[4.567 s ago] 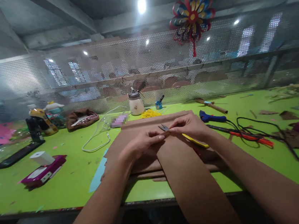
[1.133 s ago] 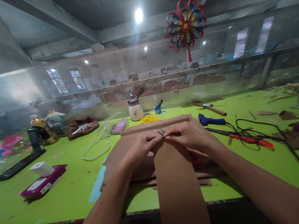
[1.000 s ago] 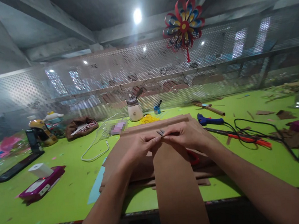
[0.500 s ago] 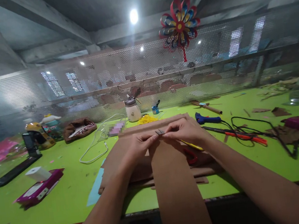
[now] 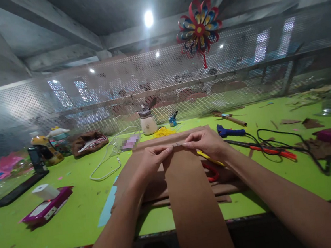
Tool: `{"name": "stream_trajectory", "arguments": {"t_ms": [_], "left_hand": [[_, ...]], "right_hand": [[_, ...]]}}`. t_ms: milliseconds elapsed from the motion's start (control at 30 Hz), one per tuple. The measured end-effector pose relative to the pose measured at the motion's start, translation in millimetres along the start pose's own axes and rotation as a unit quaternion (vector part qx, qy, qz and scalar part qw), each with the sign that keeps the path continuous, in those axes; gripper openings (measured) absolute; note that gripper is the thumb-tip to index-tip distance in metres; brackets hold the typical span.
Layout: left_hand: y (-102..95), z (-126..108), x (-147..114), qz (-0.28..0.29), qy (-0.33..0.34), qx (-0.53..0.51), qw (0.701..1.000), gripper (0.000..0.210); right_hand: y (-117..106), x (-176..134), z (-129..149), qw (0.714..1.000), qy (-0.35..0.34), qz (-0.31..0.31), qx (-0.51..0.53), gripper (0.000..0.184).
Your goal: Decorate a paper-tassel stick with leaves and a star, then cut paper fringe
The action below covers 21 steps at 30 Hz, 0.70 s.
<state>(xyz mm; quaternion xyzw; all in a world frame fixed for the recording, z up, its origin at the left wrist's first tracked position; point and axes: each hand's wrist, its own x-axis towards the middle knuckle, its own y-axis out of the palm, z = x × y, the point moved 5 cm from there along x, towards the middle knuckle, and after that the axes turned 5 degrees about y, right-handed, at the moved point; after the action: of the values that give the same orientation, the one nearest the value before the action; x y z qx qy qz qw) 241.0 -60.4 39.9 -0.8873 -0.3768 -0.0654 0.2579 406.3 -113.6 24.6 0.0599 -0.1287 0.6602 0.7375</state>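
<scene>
A long strip of brown paper (image 5: 192, 200) runs from the stacked sheets toward me and hangs past the table's front edge. My left hand (image 5: 154, 161) pinches the left corner of its far end between thumb and finger. At the right corner my right hand (image 5: 205, 143) pinches the same end. A narrow rolled or folded edge shows between the fingertips. Beneath lies a pile of brown paper sheets (image 5: 154, 183). Scissors with a red handle (image 5: 211, 171) and a yellow tool (image 5: 211, 158) lie on the pile, partly hidden by the strip and my right hand.
On the green table, a blue glue gun (image 5: 230, 131) with a black cord lies to the right, near a red-and-black tool (image 5: 272, 152). A purple power strip (image 5: 48, 209) and a black phone stand (image 5: 20, 190) sit left. A lidded bottle (image 5: 148, 123) stands behind the pile.
The far end of the strip has turned over slightly between my fingertips, and my hands have spread a little apart. The view has shifted slightly.
</scene>
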Motion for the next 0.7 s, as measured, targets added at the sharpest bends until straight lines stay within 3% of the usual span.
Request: {"name": "stream_trajectory", "arguments": {"t_ms": [200,433,600,700], "left_hand": [[4.1,5,1,0.064,-0.03,-0.055,0.996,0.036],[5.3,0,1,0.037,0.008,0.043,0.998,0.031],[11.0,-6,0,0.036,0.021,0.064,0.997,0.03],[9.4,-9,-1,0.02,0.027,0.047,0.998,0.029]], "right_hand": [[-1,-3,7,0.995,-0.012,-0.028,-0.095,0.024],[-2,-1,3,0.995,0.013,0.019,-0.095,0.024],[9,-13,29,0.976,0.036,-0.022,-0.212,0.016],[11,-15,32,0.979,0.044,-0.039,-0.196,0.015]]}}
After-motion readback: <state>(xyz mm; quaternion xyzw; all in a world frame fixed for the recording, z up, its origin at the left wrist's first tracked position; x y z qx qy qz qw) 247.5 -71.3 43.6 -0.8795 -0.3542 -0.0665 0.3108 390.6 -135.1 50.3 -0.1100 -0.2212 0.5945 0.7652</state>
